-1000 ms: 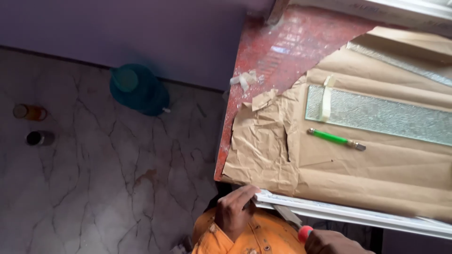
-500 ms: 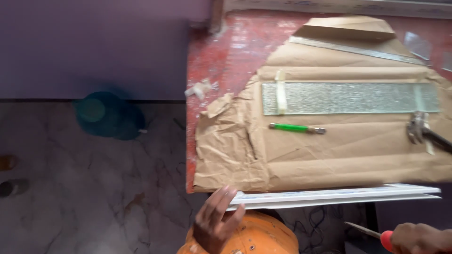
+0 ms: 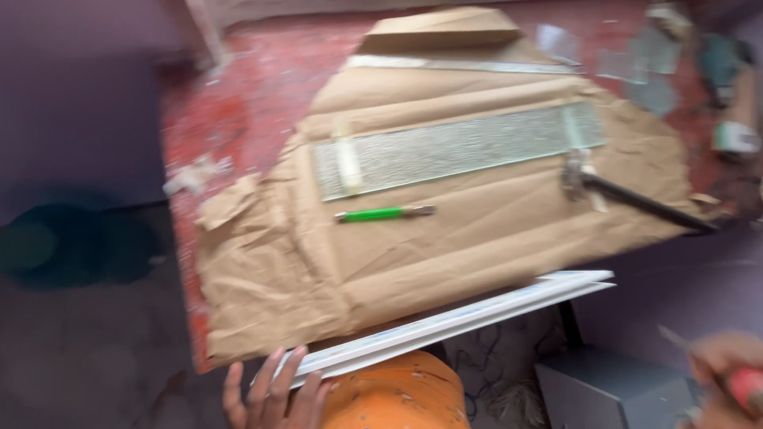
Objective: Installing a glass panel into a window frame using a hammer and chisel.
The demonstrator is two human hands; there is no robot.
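My left hand [image 3: 274, 389] grips the near end of a long white strip [image 3: 461, 318] that runs along the front edge of the table. My right hand [image 3: 727, 381] at the lower right is closed around a red-handled tool, its thin metal tip pointing up and left. On the brown paper [image 3: 445, 238] covering the red table [image 3: 238, 103] lie a long pane of textured glass [image 3: 453, 147], a green-handled cutter [image 3: 381, 213] and a hammer [image 3: 628, 195] with a dark handle. The view is blurred.
A flat cardboard piece [image 3: 441, 28] and a long metal ruler [image 3: 469, 63] lie at the table's far side. Glass offcuts [image 3: 636, 56] and a tape roll [image 3: 735, 137] sit at the right. A teal container [image 3: 48, 246] stands on the floor, a grey box [image 3: 612, 389] below.
The view has swung and moved closer, so the table fills more of the frame. My left hand stays on the white strip; my right hand with the red-handled tool remains at the lower right.
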